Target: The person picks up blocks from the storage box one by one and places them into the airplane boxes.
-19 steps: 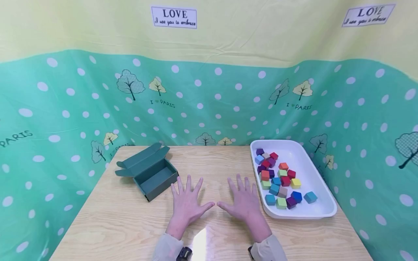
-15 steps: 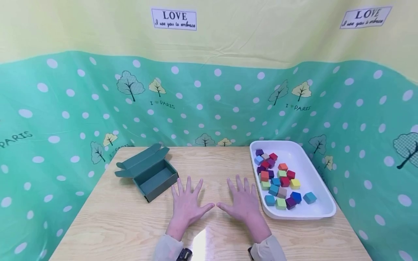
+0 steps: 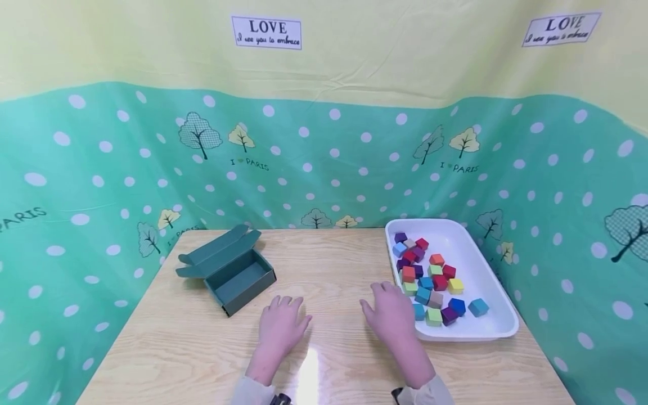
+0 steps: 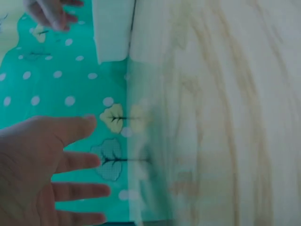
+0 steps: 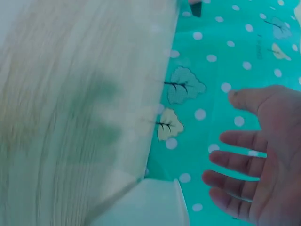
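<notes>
My left hand (image 3: 280, 326) hovers above the table (image 3: 324, 264), in front of the dark green box and a little to its right. Its fingers are loosely bent and nothing is in it; the left wrist view shows the left hand (image 4: 56, 174) with fingers spread apart. The right hand (image 3: 395, 315) is beside the left wall of the white tray (image 3: 493, 270), likewise holding nothing. In the right wrist view the right hand's fingers (image 5: 235, 186) are relaxed. The dark green box (image 3: 240, 281) sits at the back left with its lid flaps raised.
Several coloured cubes (image 3: 439, 282) lie in the tray, mostly along its left side. A patterned green and yellow curtain (image 3: 324, 140) surrounds the back and sides of the table. Light reflects off the tabletop near the front.
Both hands have lifted from flat, spread poses and moved apart, the right one toward the tray. Their fingers are now more bent. The head view has shifted slightly.
</notes>
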`<move>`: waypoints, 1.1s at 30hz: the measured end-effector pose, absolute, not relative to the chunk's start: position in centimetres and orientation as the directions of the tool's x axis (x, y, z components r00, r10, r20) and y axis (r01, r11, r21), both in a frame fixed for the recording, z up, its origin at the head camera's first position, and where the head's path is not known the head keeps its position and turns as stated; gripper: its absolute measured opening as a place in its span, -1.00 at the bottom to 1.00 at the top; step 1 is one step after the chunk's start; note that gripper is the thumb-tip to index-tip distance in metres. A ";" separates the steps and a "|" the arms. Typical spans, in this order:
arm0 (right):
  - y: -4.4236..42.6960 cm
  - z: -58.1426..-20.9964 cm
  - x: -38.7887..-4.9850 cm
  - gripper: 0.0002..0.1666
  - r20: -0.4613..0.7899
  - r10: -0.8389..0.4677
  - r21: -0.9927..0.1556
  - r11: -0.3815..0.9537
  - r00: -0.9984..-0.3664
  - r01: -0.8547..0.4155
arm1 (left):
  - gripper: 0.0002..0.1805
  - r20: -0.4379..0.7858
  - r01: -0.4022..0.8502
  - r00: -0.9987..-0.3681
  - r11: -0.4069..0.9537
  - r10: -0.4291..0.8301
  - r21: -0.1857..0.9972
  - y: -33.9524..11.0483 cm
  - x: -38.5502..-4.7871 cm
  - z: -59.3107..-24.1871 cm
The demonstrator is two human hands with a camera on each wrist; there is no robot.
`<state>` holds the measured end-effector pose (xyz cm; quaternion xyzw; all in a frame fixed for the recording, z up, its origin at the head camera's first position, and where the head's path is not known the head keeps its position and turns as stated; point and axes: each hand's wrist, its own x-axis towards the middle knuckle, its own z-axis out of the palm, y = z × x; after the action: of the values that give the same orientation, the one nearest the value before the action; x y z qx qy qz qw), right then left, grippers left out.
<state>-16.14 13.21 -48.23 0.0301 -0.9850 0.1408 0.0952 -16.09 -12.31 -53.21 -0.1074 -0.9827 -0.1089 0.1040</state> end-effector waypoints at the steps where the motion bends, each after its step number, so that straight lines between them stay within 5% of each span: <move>1: 13.6 -47.9 -15.9 -0.39 0.196 -0.011 -0.276 0.959 -0.981 -0.066 | -0.48 0.245 0.239 -0.951 0.950 0.188 0.201 -12.6 -15.9 -53.1; 13: 19.0 -48.4 -14.2 -0.39 -0.022 0.174 -0.340 0.925 -0.985 0.171 | -0.81 0.421 0.152 -0.907 0.927 -0.007 0.343 -19.6 -15.0 -51.3; 24: 19.0 -49.4 -14.7 -0.49 -0.045 0.093 -0.392 0.914 -0.995 0.104 | -0.80 0.466 0.012 -0.866 0.925 -0.180 0.380 -25.3 -15.2 -51.3; 33: 16.3 -49.8 -14.8 -0.51 -0.045 0.046 -0.440 0.896 -0.998 0.061 | -0.77 0.442 0.074 -0.892 0.932 -0.098 0.355 -26.2 -16.3 -51.6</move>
<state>-14.79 16.32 -49.78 -0.0274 -0.9735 0.2266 -0.0166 -16.26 -26.16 -51.59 0.0062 -0.9550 -0.1842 0.2325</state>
